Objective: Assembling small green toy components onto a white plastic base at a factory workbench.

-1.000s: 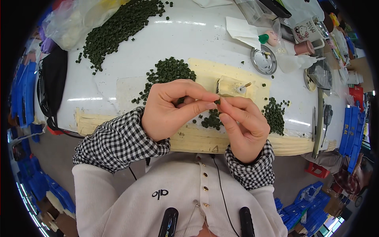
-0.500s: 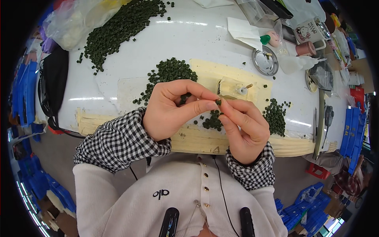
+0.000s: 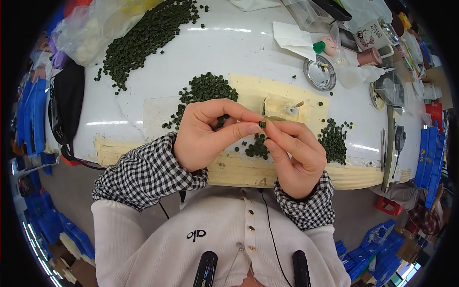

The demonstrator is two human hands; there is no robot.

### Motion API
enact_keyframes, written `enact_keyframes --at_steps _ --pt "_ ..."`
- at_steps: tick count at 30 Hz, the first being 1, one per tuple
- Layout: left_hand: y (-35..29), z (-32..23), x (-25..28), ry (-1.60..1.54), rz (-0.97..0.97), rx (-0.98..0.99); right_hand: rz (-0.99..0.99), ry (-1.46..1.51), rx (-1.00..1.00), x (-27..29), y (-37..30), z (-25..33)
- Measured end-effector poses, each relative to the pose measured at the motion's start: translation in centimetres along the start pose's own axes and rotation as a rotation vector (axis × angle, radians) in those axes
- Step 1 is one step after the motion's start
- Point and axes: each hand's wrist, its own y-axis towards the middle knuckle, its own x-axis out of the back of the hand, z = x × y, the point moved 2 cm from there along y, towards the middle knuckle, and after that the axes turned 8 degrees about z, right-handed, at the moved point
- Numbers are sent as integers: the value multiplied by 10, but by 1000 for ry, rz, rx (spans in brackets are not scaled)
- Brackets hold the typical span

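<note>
A tiny dark green piece [image 3: 262, 124] sits between the fingertips of both hands, over the front of the table. Thumb and forefinger of my left hand [image 3: 198, 136] pinch it from the left, and a few more dark green bits [image 3: 222, 119] show inside that hand's curled fingers. From the right, the fingertips of my right hand [image 3: 300, 155] meet at the same piece. Just beyond my left hand lies a heap of similar pieces [image 3: 209, 88]. A smaller cluster [image 3: 258, 147] is partly hidden beneath my hands, and another pile [image 3: 333, 142] lies beside my right hand.
A small block-like holder with an upright stub [image 3: 292, 109] stands on a yellowish sheet [image 3: 248, 86]. Far left are a long green heap [image 3: 143, 40] and plastic bags [image 3: 86, 36]. At right are a round metal dish [image 3: 320, 73], white paper [image 3: 293, 39], a mug [image 3: 372, 36] and a bottle [image 3: 356, 76].
The hands keep nearly the same pose. The green piece between the fingertips appears slightly turned, and the whole view has shifted a little.
</note>
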Motion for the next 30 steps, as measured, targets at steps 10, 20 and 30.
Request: enact_keyframes --at_steps 10,20,30 --pt "0 0 -1 -5 0 -14 -10 0 -1 0 1 1" --pt "-2 -2 -2 64 -11 -77 -12 9 -9 0 1 1" --pt "-3 4 -2 88 -16 -131 0 -160 137 2 3 -2"
